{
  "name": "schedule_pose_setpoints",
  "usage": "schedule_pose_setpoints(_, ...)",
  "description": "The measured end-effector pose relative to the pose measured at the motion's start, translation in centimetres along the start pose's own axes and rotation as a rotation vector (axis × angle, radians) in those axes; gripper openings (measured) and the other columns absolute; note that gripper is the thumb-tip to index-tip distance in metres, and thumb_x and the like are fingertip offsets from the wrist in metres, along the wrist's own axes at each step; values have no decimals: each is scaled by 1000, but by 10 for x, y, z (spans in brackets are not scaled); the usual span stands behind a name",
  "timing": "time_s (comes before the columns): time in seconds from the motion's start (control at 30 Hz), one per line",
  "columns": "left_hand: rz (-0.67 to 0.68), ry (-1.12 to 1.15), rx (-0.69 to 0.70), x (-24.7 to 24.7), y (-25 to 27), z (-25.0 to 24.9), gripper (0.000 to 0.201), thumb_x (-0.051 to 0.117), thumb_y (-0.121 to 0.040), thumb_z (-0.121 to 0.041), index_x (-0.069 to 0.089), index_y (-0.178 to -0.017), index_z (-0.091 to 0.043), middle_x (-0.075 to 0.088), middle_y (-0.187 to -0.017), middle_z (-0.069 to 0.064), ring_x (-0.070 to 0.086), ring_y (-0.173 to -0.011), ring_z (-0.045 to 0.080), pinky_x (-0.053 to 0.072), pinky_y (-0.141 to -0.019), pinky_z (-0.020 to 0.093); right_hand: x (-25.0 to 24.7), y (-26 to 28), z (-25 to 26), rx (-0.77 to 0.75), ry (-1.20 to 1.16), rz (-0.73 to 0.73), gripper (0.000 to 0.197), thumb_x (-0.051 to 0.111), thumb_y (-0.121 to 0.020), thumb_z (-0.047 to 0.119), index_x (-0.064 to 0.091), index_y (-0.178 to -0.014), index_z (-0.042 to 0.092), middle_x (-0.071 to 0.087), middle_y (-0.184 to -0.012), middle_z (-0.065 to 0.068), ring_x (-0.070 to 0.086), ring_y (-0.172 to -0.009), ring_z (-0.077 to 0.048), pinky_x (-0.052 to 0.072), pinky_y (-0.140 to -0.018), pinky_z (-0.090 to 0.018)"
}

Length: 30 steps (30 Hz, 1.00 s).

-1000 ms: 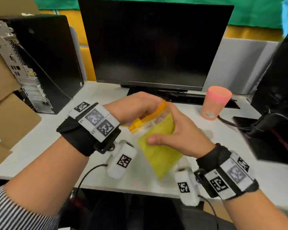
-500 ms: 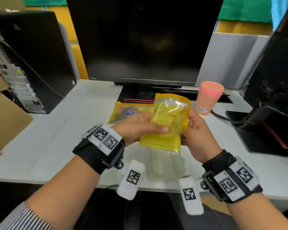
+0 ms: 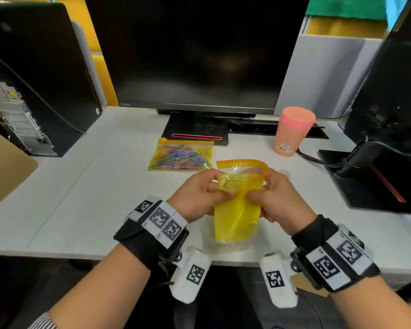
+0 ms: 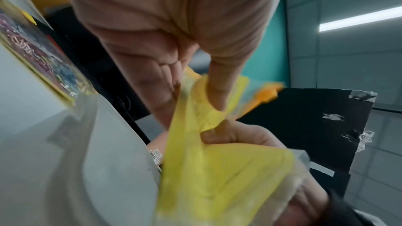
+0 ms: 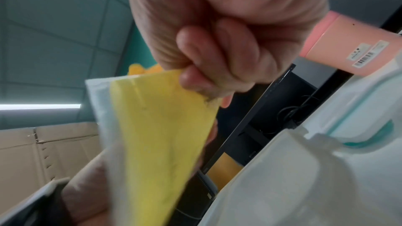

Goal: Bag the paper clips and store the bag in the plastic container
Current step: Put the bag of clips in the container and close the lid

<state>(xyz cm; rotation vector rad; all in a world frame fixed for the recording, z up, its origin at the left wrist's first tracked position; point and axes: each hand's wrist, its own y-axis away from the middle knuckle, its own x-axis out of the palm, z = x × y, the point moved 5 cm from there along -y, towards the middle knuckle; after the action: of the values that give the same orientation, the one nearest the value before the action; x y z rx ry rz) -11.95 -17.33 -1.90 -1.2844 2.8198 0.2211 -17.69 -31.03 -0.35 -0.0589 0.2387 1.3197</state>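
Observation:
Both hands hold a yellow zip bag [image 3: 237, 217] upright over the table's front edge. My left hand [image 3: 199, 195] pinches the left side of its mouth and my right hand [image 3: 275, 198] pinches the right side. The orange zip strip [image 3: 247, 162] curls open above my fingers. In the left wrist view the thumb and fingers of my left hand [image 4: 195, 95] nip the yellow film. A second yellow bag full of coloured paper clips [image 3: 180, 157] lies flat on the table beyond my hands. A translucent plastic container [image 5: 282, 178] with a teal-sealed lid sits just under the held bag.
A pink cup [image 3: 292, 131] stands right of the monitor base [image 3: 195, 136]. A PC tower [image 3: 45, 79] is at the left, a second monitor stand [image 3: 377, 176] with cables at the right, and cardboard [image 3: 3, 167] at the far left.
The bag's mouth has been pulled apart, its zip strip now bowed open. Both hands and the bag have dropped lower and nearer to me, and the clip-filled bag shows in full.

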Motion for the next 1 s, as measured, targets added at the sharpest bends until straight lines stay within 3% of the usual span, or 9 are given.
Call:
schedule_pose_setpoints(0.13, -106, 88, 34, -7, 0, 4, 31, 59, -84, 11, 65, -81, -19, 73, -68, -5, 68, -58, 9, 55, -49, 22, -1, -4, -8, 40, -28, 127, 39, 54, -83, -17, 52, -106, 15, 49, -60, -5, 44, -36, -4, 33, -34, -11)
schedule_pose_setpoints(0.2, -182, 25, 94, -8, 3, 7, 36, 63, -81, 11, 70, -73, -23, 71, -73, -3, 67, -60, 18, 57, -54, 27, -6, -14, -14, -8, 74, 117, 33, 57, -81, -14, 57, -93, 17, 51, -59, -6, 46, -41, -6, 39, -43, -16)
schedule_pose_setpoints(0.3, -248, -452, 303, -3, 8, 8, 32, 65, -78, 8, 77, -79, -21, 65, -85, 0, 65, -72, 27, 55, -65, 30, -9, -27, -25, -112, 432, 46, 25, 62, -78, 1, 60, -77, 25, 58, -61, -5, 52, -55, -14, 45, -60, -33)
schedule_pose_setpoints(0.4, -250, -856, 438, 3, 16, 6, 29, 52, -72, 7, 73, -84, -9, 59, -90, 6, 61, -72, 27, 47, -62, 24, -12, -29, -26, -180, 694, -5, 25, 64, -80, 9, 60, -96, 28, 59, -74, -1, 50, -62, -12, 44, -69, -29)
schedule_pose_setpoints(0.5, -217, -1071, 339, 13, 17, 1, 23, 46, -77, 1, 60, -93, -9, 53, -98, 10, 60, -71, 37, 46, -57, 36, -5, -24, -21, -271, 648, 145, 39, 54, -83, 0, 62, -110, 27, 55, -104, 0, 51, -74, -8, 43, -78, -22)
schedule_pose_setpoints(0.67, -36, -1463, 114, 29, 11, 2, 31, 41, -91, -8, 51, -118, -19, 47, -116, 4, 60, -96, 29, 31, -61, 31, 2, -15, -31, -124, 664, 346, 43, 55, -79, 6, 61, -119, 21, 46, -136, 6, 52, -85, -10, 39, -84, -16)
schedule_pose_setpoints(0.77, 21, -1506, 58, 30, 9, 0, 32, 44, -90, -5, 55, -117, -19, 49, -115, 6, 61, -96, 30, 33, -62, 31, -2, -10, -37, -11, 713, 486, 63, 56, -79, 2, 49, -135, 29, 34, -133, 19, 55, -99, -9, 43, -90, -18)
schedule_pose_setpoints(0.87, 93, -1577, 8, 29, 6, 5, 29, 46, -89, -4, 62, -111, -13, 53, -116, 7, 58, -103, 29, 39, -68, 33, -8, -13, -38, -55, 738, 442, 58, 67, -79, 6, 56, -130, 33, 48, -128, 19, 60, -85, -6, 50, -88, -21)
schedule_pose_setpoints(1.0, 99, -1475, 22, 20, 16, 12, 40, 34, -88, -33, 67, -110, -28, 63, -114, -4, 45, -110, 24, 38, -82, 34, -7, -19, -36, -166, 907, 330, 45, 78, -73, 26, 68, -117, 30, 58, -107, 10, 50, -80, -7, 40, -72, -13)
